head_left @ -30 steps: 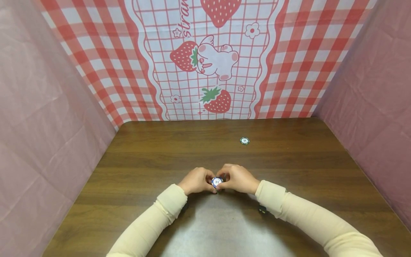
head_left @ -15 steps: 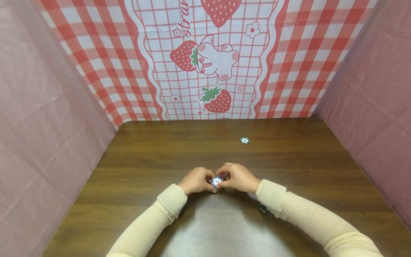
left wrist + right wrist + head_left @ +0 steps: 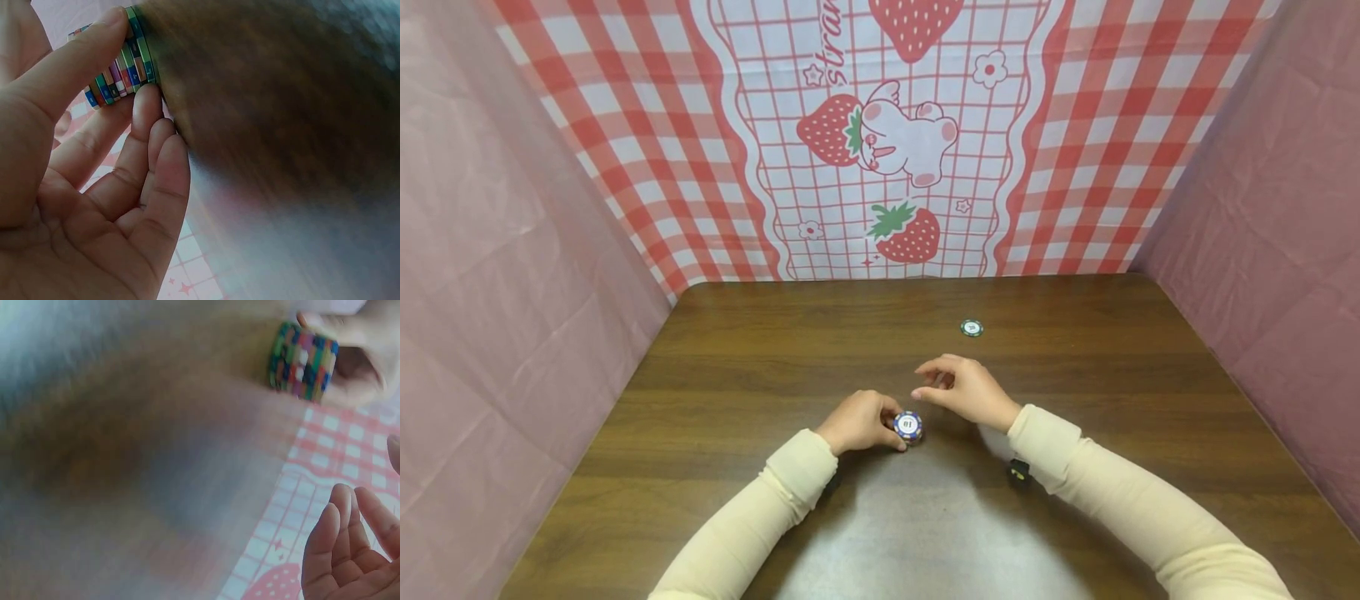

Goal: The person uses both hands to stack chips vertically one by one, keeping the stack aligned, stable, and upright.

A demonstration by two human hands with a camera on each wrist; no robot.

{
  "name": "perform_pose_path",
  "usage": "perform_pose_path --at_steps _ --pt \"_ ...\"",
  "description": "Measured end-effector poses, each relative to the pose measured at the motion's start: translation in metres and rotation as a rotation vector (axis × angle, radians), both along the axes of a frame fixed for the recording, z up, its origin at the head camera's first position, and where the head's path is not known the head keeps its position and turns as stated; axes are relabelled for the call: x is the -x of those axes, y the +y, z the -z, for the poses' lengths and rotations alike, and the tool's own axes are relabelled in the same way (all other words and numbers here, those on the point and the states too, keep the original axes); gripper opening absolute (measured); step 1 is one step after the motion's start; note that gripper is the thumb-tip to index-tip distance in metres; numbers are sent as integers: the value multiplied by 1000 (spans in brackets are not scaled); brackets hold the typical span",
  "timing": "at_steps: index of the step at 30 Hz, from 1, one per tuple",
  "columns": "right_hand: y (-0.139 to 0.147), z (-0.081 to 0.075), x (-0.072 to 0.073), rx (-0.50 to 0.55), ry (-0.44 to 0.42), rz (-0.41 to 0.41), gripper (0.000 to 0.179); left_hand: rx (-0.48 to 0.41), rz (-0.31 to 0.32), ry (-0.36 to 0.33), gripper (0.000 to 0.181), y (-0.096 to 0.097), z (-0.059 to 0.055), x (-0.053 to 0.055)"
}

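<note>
A short stack of poker chips point(image 3: 907, 426) stands on the wooden table, its top chip blue-rimmed with a white centre marked 10. My left hand point(image 3: 857, 423) grips the stack from its left side, thumb and fingers against the edges. In the left wrist view the chips point(image 3: 129, 62) show layered edges of green, blue, red and purple. My right hand point(image 3: 967, 390) is apart from the stack, above and to its right, with nothing between its loosely bent fingers. Beyond that hand a single green-rimmed poker chip point(image 3: 972, 328) lies flat.
The brown wooden table point(image 3: 760, 342) reaches back to a red-and-white checked cloth point(image 3: 1075, 150) printed with strawberries. Pink cloths hang at the left point(image 3: 497, 292) and right point(image 3: 1270, 275) sides.
My right hand has let go of the stack and moved away from it, up and to the right towards the green chip. My left hand and the stack have stayed in place.
</note>
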State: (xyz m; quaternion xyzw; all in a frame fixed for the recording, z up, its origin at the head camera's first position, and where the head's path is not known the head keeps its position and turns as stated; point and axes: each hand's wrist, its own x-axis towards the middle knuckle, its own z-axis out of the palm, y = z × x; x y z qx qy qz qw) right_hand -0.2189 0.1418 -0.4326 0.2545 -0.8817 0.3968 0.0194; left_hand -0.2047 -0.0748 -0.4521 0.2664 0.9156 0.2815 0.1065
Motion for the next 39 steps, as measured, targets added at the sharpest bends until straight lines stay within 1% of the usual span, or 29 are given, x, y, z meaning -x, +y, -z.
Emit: perform_pose_path --at_steps 5,10,15,23,27,34,36,39 --pt "8 -5 10 64 -28 69 36 -9 -9 -13 29 0 1 0" --pt "18 -7 22 89 -42 141 37 -14 -17 -21 29 0 1 0" --pt "27 -6 33 110 -31 186 39 -11 -8 -6 29 0 -1 -1" --pt "41 -1 51 142 -60 255 47 -22 -2 1 28 0 0 0" --pt "48 5 60 155 -109 273 52 -12 -6 2 29 -1 0 0" --pt "58 10 71 233 -250 294 63 -4 -6 1 29 -1 1 0" --pt "60 12 74 239 -273 299 65 -8 -5 3 29 -1 0 -1" --pt "63 14 79 218 -285 318 65 -9 -3 4 29 -1 0 0"
